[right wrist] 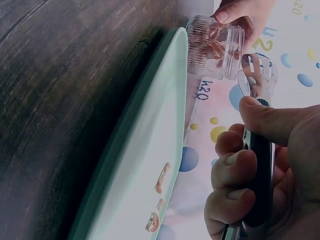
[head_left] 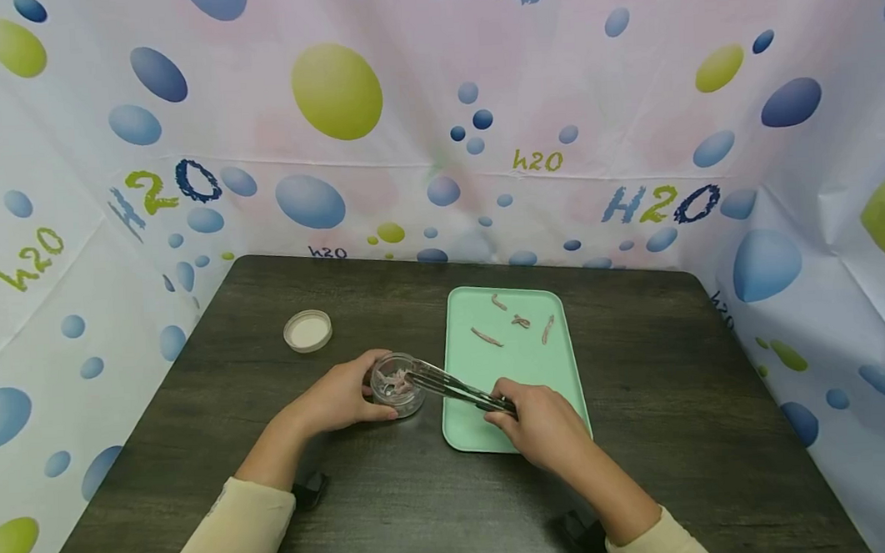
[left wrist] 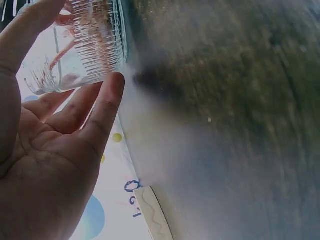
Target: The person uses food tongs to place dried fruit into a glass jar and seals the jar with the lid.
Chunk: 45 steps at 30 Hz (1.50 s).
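Note:
My left hand point(head_left: 341, 399) grips a clear ribbed glass jar point(head_left: 412, 406) from its left side, thumb at the near side. Inside the jar lie thin pinkish-brown strips point(left wrist: 62, 56). My right hand point(head_left: 542, 422) holds metal tongs point(head_left: 459, 388) with dark handles, thumb along the top in the right wrist view. The slotted heads point(right wrist: 257, 72) of the tongs are at the jar's open mouth. Under the tongs and right hand lies a mint-green tray point(head_left: 518, 368), with several strips point(head_left: 487, 338) spread over its far half.
A round pale lid point(head_left: 308, 331) lies on the dark wood-grain table point(head_left: 380, 514), beyond my left hand. A white sheet point(head_left: 422, 169) with blue and green spots hangs round the back and sides of the table.

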{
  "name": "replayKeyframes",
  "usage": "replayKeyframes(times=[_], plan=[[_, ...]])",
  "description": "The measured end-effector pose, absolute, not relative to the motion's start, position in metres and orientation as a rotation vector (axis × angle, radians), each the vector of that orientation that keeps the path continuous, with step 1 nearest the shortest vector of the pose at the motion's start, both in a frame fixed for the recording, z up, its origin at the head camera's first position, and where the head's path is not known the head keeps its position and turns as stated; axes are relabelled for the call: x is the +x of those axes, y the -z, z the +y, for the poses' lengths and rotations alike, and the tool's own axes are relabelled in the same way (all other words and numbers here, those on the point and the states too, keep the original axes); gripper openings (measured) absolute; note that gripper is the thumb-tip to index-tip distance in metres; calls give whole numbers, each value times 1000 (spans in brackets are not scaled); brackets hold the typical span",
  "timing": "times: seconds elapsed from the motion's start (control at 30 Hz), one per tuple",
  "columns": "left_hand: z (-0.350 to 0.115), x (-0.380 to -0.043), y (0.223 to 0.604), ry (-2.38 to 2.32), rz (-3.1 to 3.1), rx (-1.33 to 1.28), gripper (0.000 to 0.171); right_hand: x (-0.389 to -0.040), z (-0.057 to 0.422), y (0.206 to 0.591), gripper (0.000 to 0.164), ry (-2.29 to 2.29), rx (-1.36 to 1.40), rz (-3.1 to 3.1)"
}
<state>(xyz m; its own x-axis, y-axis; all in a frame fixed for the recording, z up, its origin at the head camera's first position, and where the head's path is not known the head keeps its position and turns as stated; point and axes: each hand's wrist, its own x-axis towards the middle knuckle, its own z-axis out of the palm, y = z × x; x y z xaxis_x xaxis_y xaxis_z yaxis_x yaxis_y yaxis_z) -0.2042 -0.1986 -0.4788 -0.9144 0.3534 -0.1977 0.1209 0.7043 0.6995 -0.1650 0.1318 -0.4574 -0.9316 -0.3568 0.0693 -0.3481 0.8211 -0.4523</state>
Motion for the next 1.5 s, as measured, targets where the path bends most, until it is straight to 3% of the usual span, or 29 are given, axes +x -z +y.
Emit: replayKeyframes(times=[0.97, 1.5], plan=[[-199, -212, 475, -1008, 2639, 454, 96, -168, 137, 454, 18, 777, -526, 2951], [-201, -218, 478, -1018, 2598, 378, 95, -182, 178, 453, 41, 822, -436, 2840]])
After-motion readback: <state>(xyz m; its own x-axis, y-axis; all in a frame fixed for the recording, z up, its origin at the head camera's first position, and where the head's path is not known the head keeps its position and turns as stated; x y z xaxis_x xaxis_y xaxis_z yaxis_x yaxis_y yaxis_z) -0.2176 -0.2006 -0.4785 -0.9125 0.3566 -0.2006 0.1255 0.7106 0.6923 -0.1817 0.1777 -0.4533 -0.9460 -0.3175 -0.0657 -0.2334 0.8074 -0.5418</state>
